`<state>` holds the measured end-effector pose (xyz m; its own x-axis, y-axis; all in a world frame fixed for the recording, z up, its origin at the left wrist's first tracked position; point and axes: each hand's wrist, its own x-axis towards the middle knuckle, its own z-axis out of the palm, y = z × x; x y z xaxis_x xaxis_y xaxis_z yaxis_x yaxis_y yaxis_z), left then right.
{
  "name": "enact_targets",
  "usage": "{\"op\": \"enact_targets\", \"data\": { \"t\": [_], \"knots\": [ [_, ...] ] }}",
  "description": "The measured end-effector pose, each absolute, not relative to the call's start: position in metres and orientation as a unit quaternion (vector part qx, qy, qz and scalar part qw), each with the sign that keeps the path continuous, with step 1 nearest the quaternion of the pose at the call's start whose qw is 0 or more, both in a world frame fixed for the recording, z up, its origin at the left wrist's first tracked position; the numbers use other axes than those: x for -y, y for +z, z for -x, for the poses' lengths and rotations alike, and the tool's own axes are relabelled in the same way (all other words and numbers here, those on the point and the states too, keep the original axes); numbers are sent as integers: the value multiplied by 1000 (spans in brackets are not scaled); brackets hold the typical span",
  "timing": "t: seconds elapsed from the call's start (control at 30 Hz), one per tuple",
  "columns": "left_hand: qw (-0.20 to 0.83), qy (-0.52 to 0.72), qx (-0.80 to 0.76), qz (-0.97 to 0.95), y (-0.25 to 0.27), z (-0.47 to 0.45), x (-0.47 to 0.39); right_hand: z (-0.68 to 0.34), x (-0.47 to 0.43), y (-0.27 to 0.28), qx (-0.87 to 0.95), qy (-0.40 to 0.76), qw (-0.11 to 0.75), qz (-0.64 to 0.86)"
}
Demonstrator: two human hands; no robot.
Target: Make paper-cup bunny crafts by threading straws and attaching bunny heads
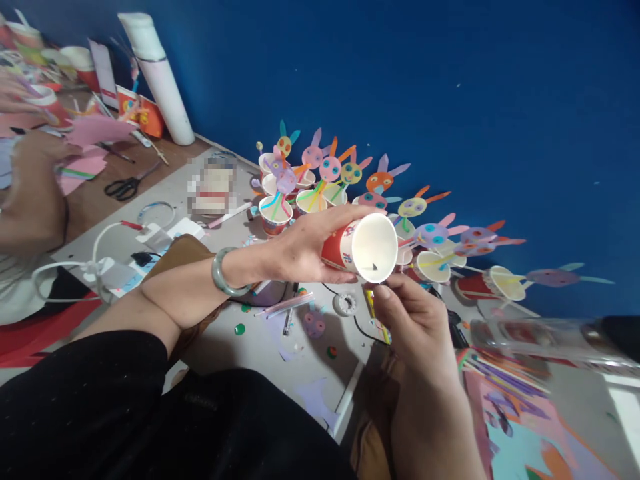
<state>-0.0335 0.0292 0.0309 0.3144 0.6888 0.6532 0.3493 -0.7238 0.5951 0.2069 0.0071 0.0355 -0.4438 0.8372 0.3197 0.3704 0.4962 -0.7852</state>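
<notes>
My left hand [305, 247], with a jade-like bangle on its wrist, wraps round a red and white paper cup [375, 248]. The cup is tilted so that its open mouth faces me. A small dark pointed tip [375, 267] shows inside, low on the cup's wall. Just below the rim, my right hand [415, 313] is closed, thumb against curled fingers; what it grips is hidden. Behind the cup stand several paper cups [275, 210] bearing paper rabbit faces [330, 169] on coloured straws.
Below my hands lie a roll of tape [345, 305], loose straws [285, 305] and paper scraps [315, 400]. Scissors [123, 189] and a white flask [157, 80] are at left, near another person's arm [33, 187]. A clear bottle [545, 339] and coloured paper [530, 427] lie at right. A blue wall [400, 80] rises behind.
</notes>
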Motion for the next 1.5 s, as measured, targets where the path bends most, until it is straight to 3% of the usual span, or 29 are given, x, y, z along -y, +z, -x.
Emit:
{"op": "enact_targets", "data": {
  "t": [0.13,0.23,0.3,0.43,0.5,0.57,0.7,0.77,0.83,0.93,1.0,1.07,1.2,1.27,1.43,1.5],
  "knots": [
    [169,509,-314,-783,25,32,-36,-204,-14,26,835,-35,396,381],
    [183,518,-304,-779,23,32,-38,-203,-16,24,836,-115,401,356],
    [194,519,-295,-778,24,33,-38,-203,-14,27,835,-12,412,365],
    [220,516,-274,-782,29,35,-36,-206,-9,34,777,366,368,358],
    [229,515,-267,-782,31,36,-36,-208,-9,34,753,438,351,345],
    [235,517,-269,-778,32,35,-37,-207,-10,31,777,356,372,361],
    [246,511,-305,-765,35,34,-39,-204,-15,23,838,-26,407,363],
    [251,504,-315,-764,36,35,-39,-204,-15,23,839,-102,404,350],
    [251,501,-314,-766,36,35,-38,-205,-13,26,839,-29,404,364],
    [244,501,-305,-772,34,35,-36,-207,-9,34,818,217,373,381],
    [237,504,-299,-775,31,34,-36,-208,-8,36,805,290,354,379],
    [225,510,-295,-776,27,33,-37,-208,-9,35,817,227,366,384],
    [206,515,-299,-776,23,32,-41,-205,-13,27,840,-45,393,372],
    [204,513,-304,-777,23,32,-42,-204,-12,27,838,-49,395,373],
    [213,525,-289,-771,21,31,-41,-202,-5,35,765,327,372,412],
    [229,537,-288,-759,16,30,-43,-202,-6,36,731,400,367,414]
  ]
}}
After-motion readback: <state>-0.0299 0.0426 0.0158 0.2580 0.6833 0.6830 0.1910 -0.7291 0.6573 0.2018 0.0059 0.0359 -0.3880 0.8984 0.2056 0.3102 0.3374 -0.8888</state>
